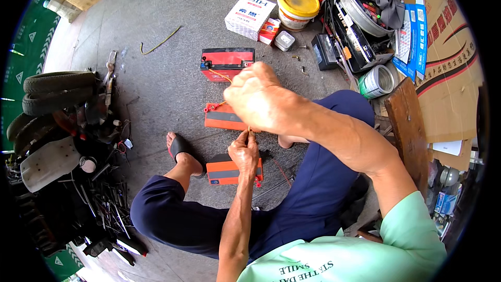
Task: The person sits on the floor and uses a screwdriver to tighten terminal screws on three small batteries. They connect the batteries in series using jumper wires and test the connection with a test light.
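My left hand pinches a thin yellowish piece, likely a wire end, between thumb and fingertips just above the lower orange battery. My right hand is closed and hangs over the middle orange battery, covering part of it; what its fingers hold is hidden. Behind, a red battery with a black top stands upright. A thin yellow wire runs from its left terminal under my right hand. A red terminal shows on the left of the middle battery.
Tyres, metal parts and black rods crowd the left. A white box, yellow-lidded bucket, black battery, cans and clutter are at upper right. A wooden board and large cardboard stand right. A loose yellow-green wire lies upper left.
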`<control>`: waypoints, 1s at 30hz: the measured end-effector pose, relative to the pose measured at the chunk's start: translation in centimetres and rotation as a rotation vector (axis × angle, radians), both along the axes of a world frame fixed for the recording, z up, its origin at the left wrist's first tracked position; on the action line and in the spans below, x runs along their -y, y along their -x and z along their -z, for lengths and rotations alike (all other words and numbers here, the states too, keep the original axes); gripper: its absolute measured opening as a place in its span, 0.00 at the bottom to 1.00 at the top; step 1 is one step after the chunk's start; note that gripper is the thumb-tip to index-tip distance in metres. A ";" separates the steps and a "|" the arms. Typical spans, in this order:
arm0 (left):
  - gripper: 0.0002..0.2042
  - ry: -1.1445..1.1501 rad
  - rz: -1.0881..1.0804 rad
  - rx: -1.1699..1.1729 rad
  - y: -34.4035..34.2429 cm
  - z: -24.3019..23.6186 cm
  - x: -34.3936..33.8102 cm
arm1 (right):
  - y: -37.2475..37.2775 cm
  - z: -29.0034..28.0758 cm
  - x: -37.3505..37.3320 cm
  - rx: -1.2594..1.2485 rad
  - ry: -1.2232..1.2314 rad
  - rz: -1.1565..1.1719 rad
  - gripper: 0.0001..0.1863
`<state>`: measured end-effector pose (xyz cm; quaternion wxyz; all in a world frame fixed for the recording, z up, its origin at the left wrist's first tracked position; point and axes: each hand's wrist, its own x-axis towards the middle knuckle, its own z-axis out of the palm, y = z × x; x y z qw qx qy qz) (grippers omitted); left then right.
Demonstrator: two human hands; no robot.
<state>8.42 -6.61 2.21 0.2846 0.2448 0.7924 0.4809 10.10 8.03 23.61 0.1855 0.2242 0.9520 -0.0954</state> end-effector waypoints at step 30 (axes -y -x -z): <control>0.08 0.154 0.082 -0.149 -0.8 0.4 -0.9 | -5.0 5.5 -1.4 -0.452 -0.078 -0.016 0.06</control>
